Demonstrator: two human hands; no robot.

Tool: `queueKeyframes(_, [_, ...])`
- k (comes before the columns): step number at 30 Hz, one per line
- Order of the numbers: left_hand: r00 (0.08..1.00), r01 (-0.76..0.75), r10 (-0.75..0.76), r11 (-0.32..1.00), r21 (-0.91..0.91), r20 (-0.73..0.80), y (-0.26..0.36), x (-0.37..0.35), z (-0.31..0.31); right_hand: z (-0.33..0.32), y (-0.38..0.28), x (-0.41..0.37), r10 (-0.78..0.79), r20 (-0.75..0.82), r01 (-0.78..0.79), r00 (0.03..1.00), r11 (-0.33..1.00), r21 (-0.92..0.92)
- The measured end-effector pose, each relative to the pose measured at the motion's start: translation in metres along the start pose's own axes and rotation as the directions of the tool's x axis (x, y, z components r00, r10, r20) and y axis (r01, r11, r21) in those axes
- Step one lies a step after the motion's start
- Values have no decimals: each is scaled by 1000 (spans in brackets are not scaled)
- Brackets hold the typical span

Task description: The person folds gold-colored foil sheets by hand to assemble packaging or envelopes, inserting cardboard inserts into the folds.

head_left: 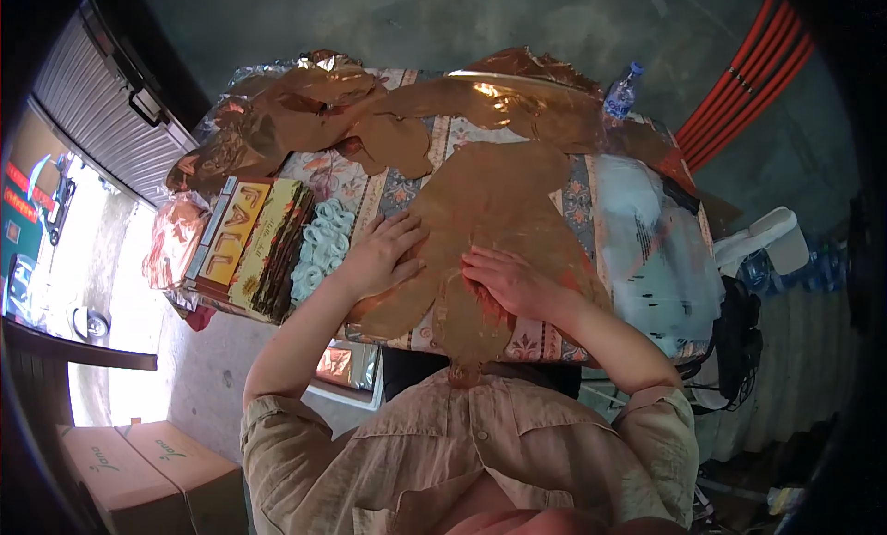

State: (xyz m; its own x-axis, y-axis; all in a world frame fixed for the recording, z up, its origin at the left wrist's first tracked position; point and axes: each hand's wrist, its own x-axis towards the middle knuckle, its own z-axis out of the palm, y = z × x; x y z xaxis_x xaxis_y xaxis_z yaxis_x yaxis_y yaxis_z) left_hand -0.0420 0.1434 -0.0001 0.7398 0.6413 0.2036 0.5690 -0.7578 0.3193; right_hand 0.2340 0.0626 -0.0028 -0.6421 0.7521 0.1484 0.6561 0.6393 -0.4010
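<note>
Left hand (383,253): lies palm down on the left lobe of a flat copper foil balloon (504,198), fingers spread wide and closed around nothing.
Right hand (513,281): presses palm down on the same balloon near its narrow neck, fingers stretched out and close together, gripping nothing.
Foil balloon: lies deflated in the middle of the worktop (577,198), its neck hanging over the near edge towards the person's shirt (471,443).
Done so far: by the look of it, the balloon under the hands is already pressed nearly flat, with only shallow creases showing.
Left: a loose heap of foil (360,105) at the far side is crumpled and unsorted, and seems not yet handled the same way.
Left side of worktop: packets printed "FALL" (236,230) stand beside a row of pale green rolls (323,244), just beside the left hand.
Right side of worktop: a clear plastic bag (651,249) lies near the right forearm; a water bottle (622,93) stands at the far corner.
Surface: a patterned floral cloth covers the worktop.
Room: bare concrete floor (517,22), a roller shutter (97,96) at the left with bright daylight below it, red cables (739,82) at the upper right, cardboard boxes (139,470) on the floor at lower left.
</note>
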Motion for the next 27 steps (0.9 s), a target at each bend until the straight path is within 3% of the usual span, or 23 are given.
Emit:
queueKeyframes(7, [1000,-16,16,1000,7,-7,-1,0,0,8,-3,-6,-61,-42,54,997,988,-141])
queueKeyframes(27, [999,-34,31,993,-111,-30,-9,1,-4,10,-4,-10,-77,-54,68,996,985,-160])
